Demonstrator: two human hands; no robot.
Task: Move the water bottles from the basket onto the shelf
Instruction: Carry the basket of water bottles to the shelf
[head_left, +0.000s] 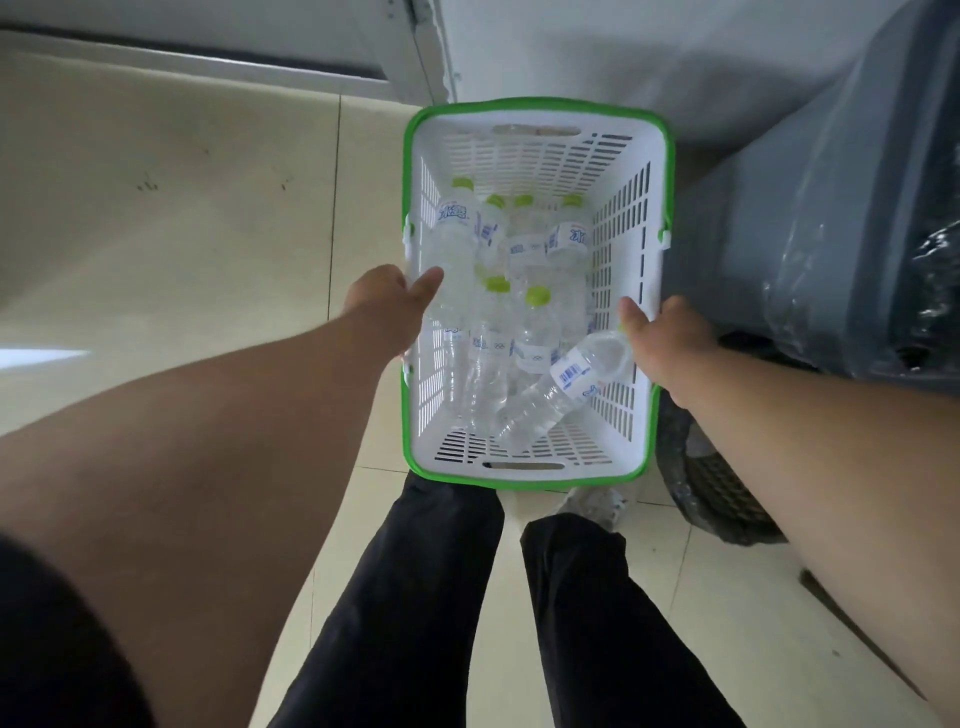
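**Both hands on a basket of bottled water**

While both hands clasp the rim of the white slotted basket (535, 156) with its green edge, the water bottles (524, 312) all lie inside it, heaped loosely against one another. The left hand (387, 293) takes the left rim, thumb hooked inside; the right hand (670, 332) takes the right rim in the same way, so each grip is closed on the basket, though the fingers outside it are hidden. One clear bottle (563, 387) lies slantwise near the right thumb, its label showing a blue barcode. Other bottles have lime-green caps (537, 296) and white labels with blue Chinese characters; one label carries a small ring emblem, too small to read further. Below the basket stand the person's dark trouser legs (415, 597) on a pale tiled floor (182, 218) with a few dark specks. A grey bin (810, 223) stands to the right, partly wrapped in shiny plastic film. A white wall (597, 52) rises behind.
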